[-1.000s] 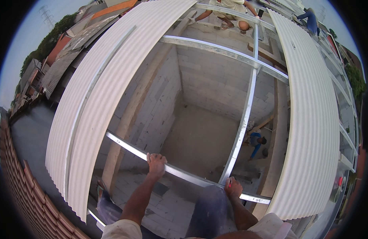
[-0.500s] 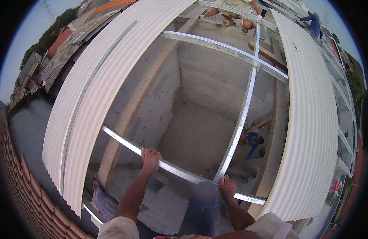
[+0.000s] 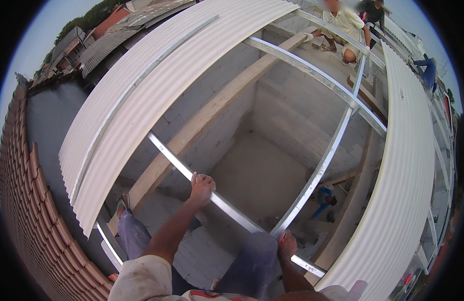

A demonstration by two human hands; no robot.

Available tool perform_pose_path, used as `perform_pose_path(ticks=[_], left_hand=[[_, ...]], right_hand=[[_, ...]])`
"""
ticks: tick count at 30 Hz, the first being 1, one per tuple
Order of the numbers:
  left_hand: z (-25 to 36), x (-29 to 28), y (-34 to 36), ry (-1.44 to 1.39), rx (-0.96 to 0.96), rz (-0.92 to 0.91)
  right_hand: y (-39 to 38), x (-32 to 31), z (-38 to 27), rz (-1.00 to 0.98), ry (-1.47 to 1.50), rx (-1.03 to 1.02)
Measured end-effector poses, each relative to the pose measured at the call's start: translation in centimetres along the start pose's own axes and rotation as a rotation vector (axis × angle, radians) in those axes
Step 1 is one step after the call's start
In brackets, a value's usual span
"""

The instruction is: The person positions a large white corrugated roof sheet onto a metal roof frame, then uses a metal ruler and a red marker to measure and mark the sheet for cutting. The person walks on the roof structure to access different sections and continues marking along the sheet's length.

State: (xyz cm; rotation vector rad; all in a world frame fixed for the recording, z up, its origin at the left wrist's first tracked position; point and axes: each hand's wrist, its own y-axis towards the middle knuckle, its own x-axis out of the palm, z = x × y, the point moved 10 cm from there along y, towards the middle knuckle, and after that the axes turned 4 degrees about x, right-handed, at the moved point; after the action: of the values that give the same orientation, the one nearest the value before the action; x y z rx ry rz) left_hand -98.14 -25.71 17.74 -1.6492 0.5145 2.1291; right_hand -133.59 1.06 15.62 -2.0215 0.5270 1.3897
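My left hand (image 3: 203, 188) is wrapped over the near silver metal beam (image 3: 232, 210), left of my bent knee. At the joint where a second metal beam (image 3: 322, 170) runs away from me, my right hand (image 3: 287, 244) is closed. A small red thing (image 3: 282, 240) shows at its fingers; its kind is too small to tell. My knee (image 3: 257, 253) in blue trousers is up against the near beam between both hands. My left foot (image 3: 122, 203), in a sandal, rests at a concrete beam (image 3: 207, 116).
White corrugated sheets flank the opening, a left sheet (image 3: 157, 83) and a right sheet (image 3: 392, 175). Below lies a deep grey-walled room with a floor (image 3: 262, 165) and a person in blue (image 3: 322, 203). A far metal beam (image 3: 312, 67) crosses ahead; a person in a light shirt (image 3: 345, 25) crouches beyond.
My view has turned, so the frame and sheets appear shifted and tilted. Another person in dark clothes has come into view at the far right. Both hands keep their places on the near beam.
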Motion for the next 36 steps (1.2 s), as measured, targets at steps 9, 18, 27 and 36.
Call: perform_pose_path(ticks=[9, 18, 27, 36], left_hand=[[-1.5, 1.6, -1.2, 0.032, -0.045, -0.120], [-1.3, 1.5, -2.5, 0.145, -0.088, -0.093], [-1.3, 1.3, -1.9, 0.060, -0.077, -0.033], [-2.1, 1.3, -2.0, 0.067, -0.051, -0.003]], right_hand=[[-1.0, 1.7, -0.9, -0.080, -0.003, -0.059], [-2.2, 1.7, -1.5, -0.163, -0.130, -0.123], [-1.1, 1.7, -1.3, -0.185, -0.060, -0.049], [-1.1, 2.1, -2.1, -0.158, -0.035, -0.079]])
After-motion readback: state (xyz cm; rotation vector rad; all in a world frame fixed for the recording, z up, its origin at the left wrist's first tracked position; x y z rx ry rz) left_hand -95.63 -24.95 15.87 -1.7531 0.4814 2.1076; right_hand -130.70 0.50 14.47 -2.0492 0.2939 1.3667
